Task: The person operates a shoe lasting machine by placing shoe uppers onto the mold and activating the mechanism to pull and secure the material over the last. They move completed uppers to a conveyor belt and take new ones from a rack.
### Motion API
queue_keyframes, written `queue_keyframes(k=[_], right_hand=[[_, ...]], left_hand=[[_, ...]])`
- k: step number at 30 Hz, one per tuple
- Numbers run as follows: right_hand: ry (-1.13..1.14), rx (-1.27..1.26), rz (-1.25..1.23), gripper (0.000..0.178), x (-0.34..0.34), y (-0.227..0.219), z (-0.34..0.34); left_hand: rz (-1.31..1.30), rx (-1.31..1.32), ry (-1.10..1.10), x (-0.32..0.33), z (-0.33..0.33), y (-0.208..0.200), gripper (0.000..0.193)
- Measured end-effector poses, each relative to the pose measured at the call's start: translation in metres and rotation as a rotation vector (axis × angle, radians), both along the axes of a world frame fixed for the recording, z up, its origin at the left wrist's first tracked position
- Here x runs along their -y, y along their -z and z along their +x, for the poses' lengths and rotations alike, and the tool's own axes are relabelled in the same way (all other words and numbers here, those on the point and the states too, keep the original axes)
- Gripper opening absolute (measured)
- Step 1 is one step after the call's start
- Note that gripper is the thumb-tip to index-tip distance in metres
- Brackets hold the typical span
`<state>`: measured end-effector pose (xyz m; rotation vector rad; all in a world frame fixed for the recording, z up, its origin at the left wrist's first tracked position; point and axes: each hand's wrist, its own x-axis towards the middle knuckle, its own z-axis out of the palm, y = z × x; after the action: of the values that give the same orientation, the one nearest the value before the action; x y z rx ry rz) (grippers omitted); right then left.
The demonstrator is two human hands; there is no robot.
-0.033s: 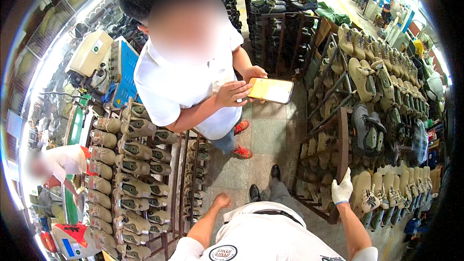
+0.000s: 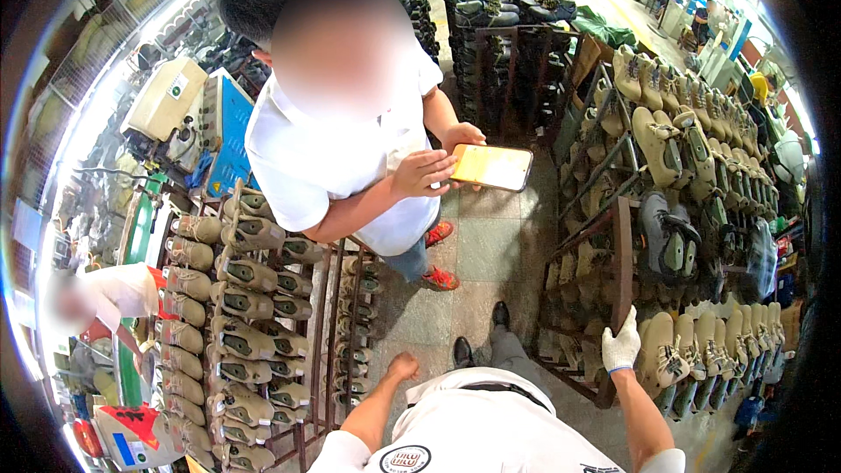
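My right hand [image 2: 622,346], in a white knit glove, is closed round the lower end of a brown metal post [image 2: 622,254] on a shoe rack. Tan lace-up shoes [image 2: 663,349] hang in a row just right of that glove. Bare and curled into a loose fist, my left hand [image 2: 404,366] hangs in front of my waist with nothing visible in it. The rack of tan shoes [image 2: 241,333] to its left stands apart from it.
Facing me, a person in a white shirt [image 2: 350,158] holds a phone [image 2: 492,166] with a lit screen. Another person [image 2: 114,293] bends at the far left beside a green-edged bench. Dark shoes [image 2: 499,17] fill racks at the back. A tiled aisle [image 2: 486,254] runs between the racks.
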<state>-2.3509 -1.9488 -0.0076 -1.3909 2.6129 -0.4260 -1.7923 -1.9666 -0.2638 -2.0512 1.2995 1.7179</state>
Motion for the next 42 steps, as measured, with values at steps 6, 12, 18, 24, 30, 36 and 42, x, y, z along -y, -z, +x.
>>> queue_keyframes(k=[6,12,18,24,30,36,42], right_hand=[[-0.003,0.057,-0.032,0.084,-0.001,-0.015,0.007],[0.02,0.042,0.01,0.086,-0.007,-0.006,-0.001],[0.022,0.076,0.021,0.084,-0.003,-0.016,0.004],[-0.008,0.011,-0.079,0.088,-0.012,0.002,-0.006],[0.005,0.051,-0.025,0.088,-0.008,-0.005,-0.001],[0.014,0.042,-0.009,0.087,-0.011,0.004,-0.006],[0.012,0.068,0.009,0.088,-0.008,-0.008,-0.002]], left_hand=[[-0.02,-0.017,0.038,0.006,0.002,-0.002,0.027],[-0.041,-0.083,0.029,0.025,-0.011,-0.015,0.024],[-0.05,-0.165,-0.053,0.024,-0.006,-0.014,0.026],[-0.157,-0.02,0.282,0.025,-0.009,-0.034,0.027],[-0.08,-0.022,0.012,0.012,-0.006,-0.041,0.029],[-0.085,-0.148,0.039,0.012,-0.002,-0.031,0.029],[-0.092,-0.154,-0.002,0.01,-0.005,-0.022,0.029]])
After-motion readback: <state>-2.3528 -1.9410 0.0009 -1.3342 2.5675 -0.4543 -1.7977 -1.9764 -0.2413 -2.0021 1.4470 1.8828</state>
